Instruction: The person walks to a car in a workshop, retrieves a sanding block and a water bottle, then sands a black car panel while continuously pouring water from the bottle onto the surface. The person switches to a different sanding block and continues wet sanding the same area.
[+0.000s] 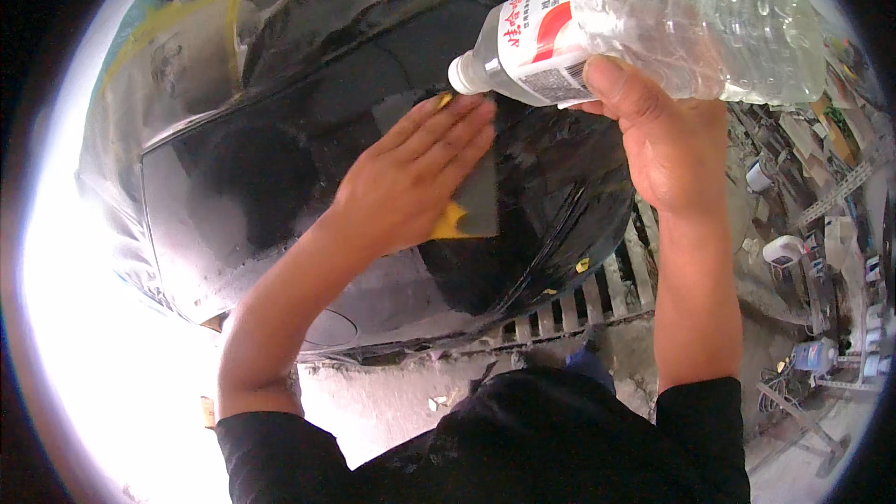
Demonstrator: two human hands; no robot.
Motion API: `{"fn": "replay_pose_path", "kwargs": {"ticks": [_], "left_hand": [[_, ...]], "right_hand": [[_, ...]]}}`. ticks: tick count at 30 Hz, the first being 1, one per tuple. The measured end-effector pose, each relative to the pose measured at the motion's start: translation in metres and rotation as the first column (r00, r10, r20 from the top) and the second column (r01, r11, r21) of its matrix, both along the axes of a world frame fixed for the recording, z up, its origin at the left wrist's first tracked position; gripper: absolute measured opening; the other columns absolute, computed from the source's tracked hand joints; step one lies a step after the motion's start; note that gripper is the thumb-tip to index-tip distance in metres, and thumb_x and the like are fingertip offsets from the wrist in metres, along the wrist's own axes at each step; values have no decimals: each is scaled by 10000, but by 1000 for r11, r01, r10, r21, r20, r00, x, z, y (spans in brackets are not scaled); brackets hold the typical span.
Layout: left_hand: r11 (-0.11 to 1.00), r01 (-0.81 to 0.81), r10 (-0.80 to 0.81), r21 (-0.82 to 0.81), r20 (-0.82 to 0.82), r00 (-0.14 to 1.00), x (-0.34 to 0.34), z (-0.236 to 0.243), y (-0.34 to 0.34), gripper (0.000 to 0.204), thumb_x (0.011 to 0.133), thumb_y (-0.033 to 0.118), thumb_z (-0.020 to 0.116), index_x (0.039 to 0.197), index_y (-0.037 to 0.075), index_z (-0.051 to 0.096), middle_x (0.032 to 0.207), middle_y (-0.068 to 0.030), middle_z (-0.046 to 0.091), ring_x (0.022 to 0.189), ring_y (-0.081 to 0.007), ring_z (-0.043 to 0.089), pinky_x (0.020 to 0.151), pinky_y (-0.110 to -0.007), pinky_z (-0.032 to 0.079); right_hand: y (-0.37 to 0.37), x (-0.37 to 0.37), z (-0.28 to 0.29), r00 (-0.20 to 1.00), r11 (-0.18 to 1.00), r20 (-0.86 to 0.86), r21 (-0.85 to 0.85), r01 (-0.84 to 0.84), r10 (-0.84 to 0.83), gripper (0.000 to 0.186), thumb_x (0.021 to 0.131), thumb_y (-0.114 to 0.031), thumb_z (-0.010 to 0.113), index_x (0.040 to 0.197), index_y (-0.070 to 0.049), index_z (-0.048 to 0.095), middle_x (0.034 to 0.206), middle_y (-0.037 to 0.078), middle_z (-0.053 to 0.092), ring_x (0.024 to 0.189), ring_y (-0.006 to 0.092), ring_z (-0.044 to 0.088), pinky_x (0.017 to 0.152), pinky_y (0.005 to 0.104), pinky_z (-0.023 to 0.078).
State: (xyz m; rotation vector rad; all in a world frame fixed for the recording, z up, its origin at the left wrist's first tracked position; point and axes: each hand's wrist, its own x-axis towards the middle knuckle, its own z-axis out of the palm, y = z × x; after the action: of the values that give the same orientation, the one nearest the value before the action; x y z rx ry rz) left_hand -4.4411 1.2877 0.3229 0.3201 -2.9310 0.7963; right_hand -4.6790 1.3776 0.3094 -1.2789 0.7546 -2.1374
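My right hand (659, 121) grips a large clear plastic bottle (672, 23) with a red and white label, thumb on the near side. The bottle lies almost level, with its white neck tipped slightly down to the left. Just below the mouth, my left hand (411, 163) rests palm down, fingers straight and close together, on a black car body panel (546, 173). Around and beneath that hand shows a dark grey rectangular area (481, 196) with a torn-looking yellow piece (450, 222) at its lower edge. What lies under the palm is hidden.
Clear plastic sheeting and yellow-edged masking (177, 56) cover the car's left and far parts. Beside the car runs a slatted floor grate (607, 289). At right are a white jug (784, 250), a blue container (814, 356), a metal frame (845, 189) and scattered clutter.
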Motion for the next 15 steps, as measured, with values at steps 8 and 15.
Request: {"fn": "replay_pose_path", "kwargs": {"ticks": [8, 15], "left_hand": [[999, -33, 33, -20, 13, 999, 29, -4, 1, 596, 846, 149, 537, 1424, 14, 484, 1566, -133, 391, 1471, -265, 341, 1217, -418, 245], [999, -29, 30, -29, 52, 998, 48, -2, -4, 592, 855, 155, 524, 1432, 26, 483, 1563, -128, 399, 1470, -266, 347, 1219, -425, 236]], "right_hand": [[-4, 4, 1, 999, 999, 13, -27, -31, 32, 672, 866, -74, 727, 1436, 17, 383, 1236, 174, 622, 1054, 282, 679, 813, 404, 619], [-2, -3, -3, 1000, 999, -19, -34, -21, 21, 725, 862, -63, 726, 1470, 19, 340, 1264, 178, 603, 1063, 286, 674, 830, 398, 615]]}}
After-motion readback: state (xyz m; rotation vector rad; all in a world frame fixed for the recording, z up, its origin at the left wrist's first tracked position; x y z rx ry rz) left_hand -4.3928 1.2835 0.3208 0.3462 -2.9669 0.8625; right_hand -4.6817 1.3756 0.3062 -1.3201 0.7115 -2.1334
